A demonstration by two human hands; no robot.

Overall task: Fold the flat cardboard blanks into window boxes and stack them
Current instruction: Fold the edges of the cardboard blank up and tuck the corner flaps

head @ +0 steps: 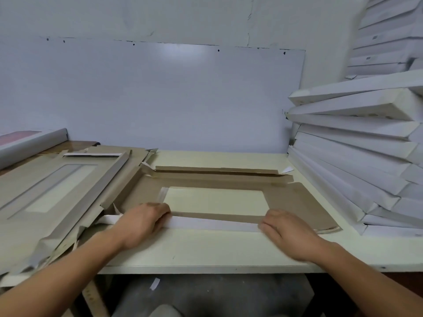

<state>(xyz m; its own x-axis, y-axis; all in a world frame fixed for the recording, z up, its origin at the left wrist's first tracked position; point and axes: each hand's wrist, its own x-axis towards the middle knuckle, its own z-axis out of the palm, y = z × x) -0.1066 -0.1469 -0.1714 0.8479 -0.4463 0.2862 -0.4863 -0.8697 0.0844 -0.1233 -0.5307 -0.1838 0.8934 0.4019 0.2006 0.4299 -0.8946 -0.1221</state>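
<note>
Two bare hands work at the near edge of a pale tabletop (pixel 206 250). The left hand (pixel 142 223) curls its fingers over the white near flap (pixel 212 224) of a brown cardboard blank (pixel 295 202), its grip grasping the flap's left end. The right hand (pixel 288 233) lies with fingers nearly straight, pressing the flap's right end, its grip released. The blank lies flat in the middle of the tabletop, brown side up, with a rectangular window (pixel 215 199) cut in it. To the left sits a pile of more blanks (pixel 52 193). Against the right wall, folded white boxes (pixel 357 161) are stacked, slanting.
</note>
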